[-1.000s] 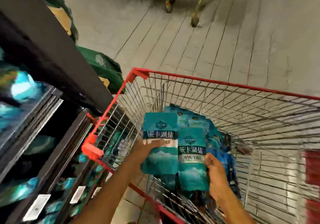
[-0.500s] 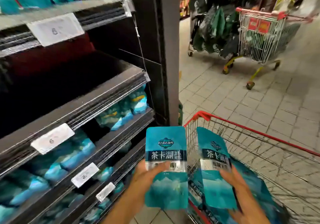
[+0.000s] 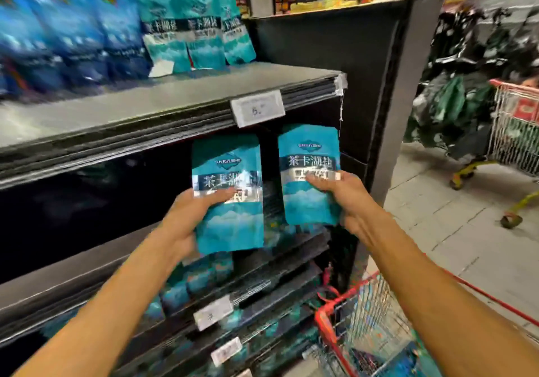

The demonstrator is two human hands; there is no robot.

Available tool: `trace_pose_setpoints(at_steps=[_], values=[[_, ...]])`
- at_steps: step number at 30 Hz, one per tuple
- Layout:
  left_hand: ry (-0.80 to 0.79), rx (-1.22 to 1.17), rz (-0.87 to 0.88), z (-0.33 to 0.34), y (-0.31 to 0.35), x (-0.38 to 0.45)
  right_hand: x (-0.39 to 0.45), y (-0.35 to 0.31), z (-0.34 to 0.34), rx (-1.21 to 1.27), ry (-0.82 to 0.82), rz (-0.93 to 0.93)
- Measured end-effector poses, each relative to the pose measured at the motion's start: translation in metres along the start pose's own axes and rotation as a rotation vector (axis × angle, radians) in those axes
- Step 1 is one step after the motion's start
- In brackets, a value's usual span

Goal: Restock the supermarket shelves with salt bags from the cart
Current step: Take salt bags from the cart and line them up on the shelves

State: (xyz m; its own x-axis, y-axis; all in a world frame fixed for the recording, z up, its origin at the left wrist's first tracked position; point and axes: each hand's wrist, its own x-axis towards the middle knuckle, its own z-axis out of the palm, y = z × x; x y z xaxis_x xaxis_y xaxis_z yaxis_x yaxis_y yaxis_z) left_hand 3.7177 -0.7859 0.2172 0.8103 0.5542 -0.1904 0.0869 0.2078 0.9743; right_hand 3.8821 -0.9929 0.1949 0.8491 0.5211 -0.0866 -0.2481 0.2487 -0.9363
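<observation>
I hold two teal salt bags upright in front of a dark shelf opening. My left hand (image 3: 186, 219) grips the left salt bag (image 3: 230, 225) with the thumb across its label. My right hand (image 3: 347, 201) grips the right salt bag (image 3: 306, 149) from its right side, a little higher. The grey shelf board (image 3: 131, 105) above them carries several teal salt bags (image 3: 195, 23) and blue bags (image 3: 67, 35) at its back. The red wire cart (image 3: 350, 324) stands at the lower right under my right forearm, with more teal bags inside.
A price tag (image 3: 258, 111) hangs on the shelf edge above the held bags. Lower shelves (image 3: 262, 286) hold more teal bags behind price tags. A dark end panel (image 3: 399, 90) closes the shelving on the right. Another cart (image 3: 516, 125) with dark goods stands in the tiled aisle.
Both hands lifted the two bags out of the cart and up to the shelf opening. My view swung from the cart up to the shelves.
</observation>
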Motion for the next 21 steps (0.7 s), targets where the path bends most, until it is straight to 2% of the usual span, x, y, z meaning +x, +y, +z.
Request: trace_pose_setpoints(at_steps=[5,7,9,13,16,21], values=[[-0.028,-0.035,-0.042,0.023,0.03,0.081,0.1,-0.023,0.026,-0.165,0.128,-0.15],[-0.059,-0.039,0.022,0.041,0.025,0.11,0.127,-0.021,0.021,-0.287,0.156,-0.219],[-0.001,-0.024,0.125,0.056,0.017,0.136,0.147,-0.017,0.011,-0.407,0.177,-0.235],[0.03,0.056,0.274,0.074,0.003,0.167,0.163,-0.018,-0.009,-0.538,0.08,-0.228],[-0.05,0.148,0.281,0.082,-0.001,0.178,0.159,-0.02,-0.014,-0.59,-0.002,-0.191],[-0.215,0.135,0.19,0.103,-0.004,0.188,0.158,-0.017,-0.026,-0.78,0.156,-0.285]])
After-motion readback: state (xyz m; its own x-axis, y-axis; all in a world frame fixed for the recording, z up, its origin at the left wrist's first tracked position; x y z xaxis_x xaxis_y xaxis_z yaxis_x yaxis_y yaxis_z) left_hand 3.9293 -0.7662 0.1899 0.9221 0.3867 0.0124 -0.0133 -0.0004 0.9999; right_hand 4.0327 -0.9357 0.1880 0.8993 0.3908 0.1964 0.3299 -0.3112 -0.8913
